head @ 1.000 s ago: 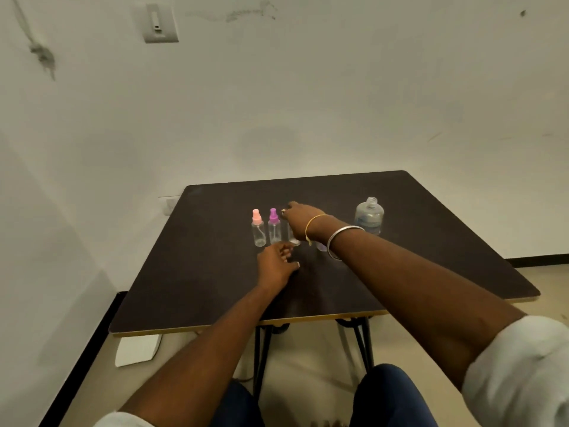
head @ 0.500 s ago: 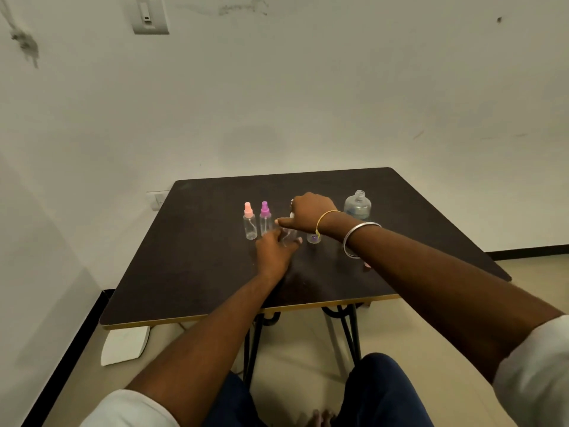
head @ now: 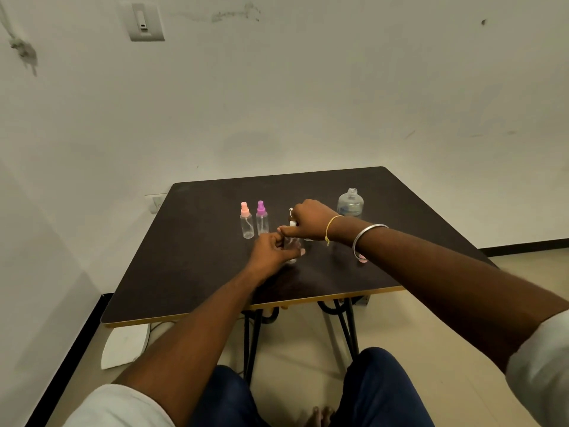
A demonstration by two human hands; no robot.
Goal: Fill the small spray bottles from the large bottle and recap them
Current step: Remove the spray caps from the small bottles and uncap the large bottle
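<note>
Your left hand [head: 272,249] is wrapped around a small clear spray bottle [head: 291,241] that's standing on the dark table [head: 197,272], roughly mid-table and just to the right of the other two. Your right hand [head: 309,223] sits right on top of it, fingers curled down over a white cap [head: 292,223] at the bottle's neck (the thumb pokes out to the left, touching your left knuckles). So both hands are closed on that one bottle, left on the body, right on the top.

Just left of that you've got two more small bottles standing upright side by side: one with a pink sprayer [head: 246,221] and one with a purple sprayer [head: 262,218]. Both have their tops on and look clear inside; can't tell if there's liquid in them.

The large bottle [head: 349,204] is behind your right wrist, upright, neck uncapped, toward the far right of the table. Something small and pink [head: 362,258] lies on the table under your right forearm, mostly hidden.
</note>
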